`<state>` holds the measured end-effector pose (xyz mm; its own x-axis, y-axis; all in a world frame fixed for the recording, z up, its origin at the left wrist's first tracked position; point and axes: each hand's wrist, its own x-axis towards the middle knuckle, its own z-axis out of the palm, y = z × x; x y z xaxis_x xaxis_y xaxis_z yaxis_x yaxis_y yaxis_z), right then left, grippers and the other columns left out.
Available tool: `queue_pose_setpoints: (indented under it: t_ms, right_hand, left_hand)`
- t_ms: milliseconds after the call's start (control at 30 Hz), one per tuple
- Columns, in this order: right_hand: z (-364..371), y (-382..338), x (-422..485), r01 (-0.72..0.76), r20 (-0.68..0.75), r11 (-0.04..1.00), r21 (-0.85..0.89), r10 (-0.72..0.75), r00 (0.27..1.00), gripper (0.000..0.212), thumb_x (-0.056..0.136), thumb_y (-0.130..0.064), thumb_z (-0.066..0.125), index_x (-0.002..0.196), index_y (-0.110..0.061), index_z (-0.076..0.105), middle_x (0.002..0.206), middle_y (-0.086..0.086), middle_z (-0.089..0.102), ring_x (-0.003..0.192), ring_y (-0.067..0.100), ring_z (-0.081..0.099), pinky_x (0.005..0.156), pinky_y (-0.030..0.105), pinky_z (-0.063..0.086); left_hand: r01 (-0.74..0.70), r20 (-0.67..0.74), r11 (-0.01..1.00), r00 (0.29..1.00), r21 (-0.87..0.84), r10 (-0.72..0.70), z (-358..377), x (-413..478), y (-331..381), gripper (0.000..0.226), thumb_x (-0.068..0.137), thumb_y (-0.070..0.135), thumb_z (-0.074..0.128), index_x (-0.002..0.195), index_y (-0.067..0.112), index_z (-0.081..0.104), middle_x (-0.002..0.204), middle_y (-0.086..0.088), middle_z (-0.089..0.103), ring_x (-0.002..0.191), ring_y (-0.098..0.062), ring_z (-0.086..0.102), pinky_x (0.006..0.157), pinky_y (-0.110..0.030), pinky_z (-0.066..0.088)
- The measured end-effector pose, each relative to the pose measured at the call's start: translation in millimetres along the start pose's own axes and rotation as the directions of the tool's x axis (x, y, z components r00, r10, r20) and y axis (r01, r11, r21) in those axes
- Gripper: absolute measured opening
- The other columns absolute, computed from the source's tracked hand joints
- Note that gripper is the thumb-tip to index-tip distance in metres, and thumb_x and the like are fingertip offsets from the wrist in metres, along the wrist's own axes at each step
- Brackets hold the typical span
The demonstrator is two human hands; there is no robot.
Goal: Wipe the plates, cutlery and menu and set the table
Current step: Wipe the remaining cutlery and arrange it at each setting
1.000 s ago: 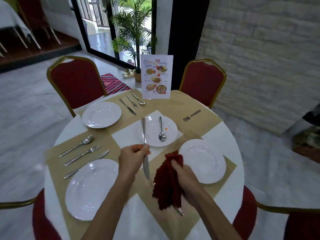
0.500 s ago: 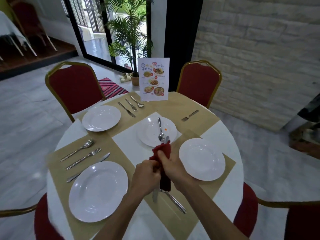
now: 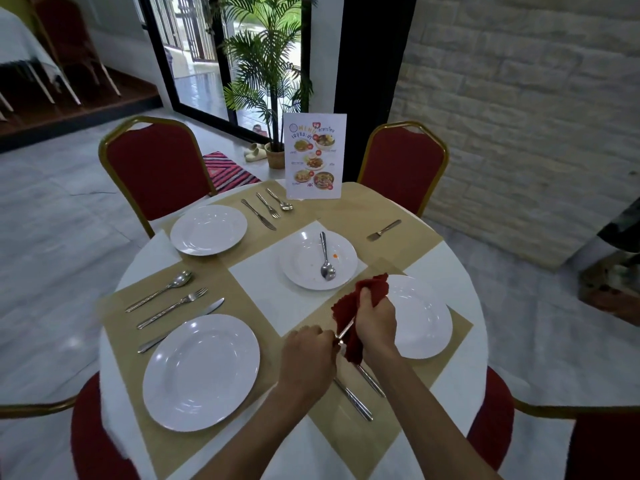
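Knife [image 3: 345,330] handle pinched by left hand [image 3: 306,355]; right hand [image 3: 375,318] clenches red cloth [image 3: 372,285] around it, above counter [image 3: 263,282].

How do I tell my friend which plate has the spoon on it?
Find the round white-clothed table with the standing menu at its far edge. The plate sits in the table's middle, on the white square nearer than the menu. Only this plate has a spoon lying in it, with an orange speck beside it.
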<state>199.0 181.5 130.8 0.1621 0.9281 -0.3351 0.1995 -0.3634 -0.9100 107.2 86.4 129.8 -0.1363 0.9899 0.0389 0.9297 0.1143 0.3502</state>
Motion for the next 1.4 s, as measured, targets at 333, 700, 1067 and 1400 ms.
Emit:
queue_pose_setpoints:
  t_ms: [333,700,1067,1400]
  right_hand:
    - [-11.1,-2.4,-6.0,0.052,0.189,0.995,-0.082,-0.036,0.981,0.035,0.1,-0.045,0.055,0.097,-0.013,0.07,0.089,0.004,0.077,0.087,0.022,0.074,0.081,0.038,0.059]
    - [-26.0,-5.0,-11.1,0.003,0.202,0.998,0.067,-0.016,0.979,0.035,0.107,-0.03,0.051,0.084,-0.013,0.072,0.063,-0.005,0.075,0.059,0.007,0.072,0.058,0.022,0.056]
    - [-34.7,4.3,-4.7,-0.103,0.152,0.982,0.159,0.079,0.985,0.028,0.106,-0.031,0.054,0.096,-0.011,0.07,0.092,0.011,0.077,0.089,0.028,0.074,0.092,0.048,0.06]
    - [-28.1,31.2,-30.4,0.004,0.397,1.0,-0.028,0.007,0.918,0.034,0.101,-0.041,0.057,0.117,-0.014,0.07,0.1,0.007,0.08,0.096,0.023,0.076,0.09,0.041,0.06]
  left_hand:
    - [0.182,0.08,0.814,0.983,-0.552,-0.165,-2.2,0.5,3.5,0.02,0.097,0.021,0.058,0.09,0.018,0.076,0.082,0.004,0.073,0.075,-0.01,0.063,0.073,-0.027,0.049]
    - [0.188,0.224,0.785,0.972,-0.591,-0.064,-10.8,-4.5,5.0,0.035,0.099,0.03,0.057,0.065,0.027,0.064,0.054,0.018,0.057,0.056,0.002,0.052,0.059,-0.019,0.04]
    - [0.145,0.262,0.844,0.965,-0.517,-0.005,-16.3,-16.2,4.9,0.024,0.099,0.027,0.058,0.082,0.017,0.072,0.067,0.009,0.058,0.066,-0.005,0.054,0.068,-0.022,0.043]
    - [0.129,0.205,0.949,0.976,-0.289,-0.07,-22.7,2.8,-18.5,0.039,0.097,0.047,0.052,0.077,0.022,0.073,0.071,0.006,0.071,0.07,-0.012,0.066,0.068,-0.032,0.054]
